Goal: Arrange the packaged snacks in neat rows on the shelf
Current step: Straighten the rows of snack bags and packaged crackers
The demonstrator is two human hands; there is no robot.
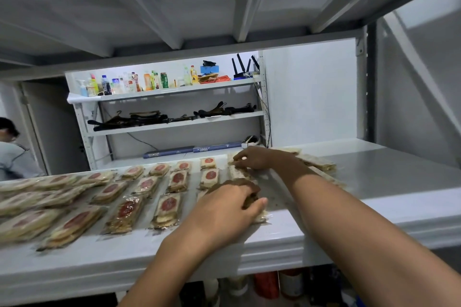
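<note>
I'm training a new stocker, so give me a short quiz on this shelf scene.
1. True or false: the clear-wrapped snack packets with red round labels fill the right end of the white metal shelf.
2. Against the left hand, where on the shelf does the right hand work? A nearer the front edge; B farther back; C off the shelf.
3. What lies heaped beyond the right forearm?
Key: 1 false, they lie on the left part. 2 B. 3 A loose pile of pale packets.
</note>
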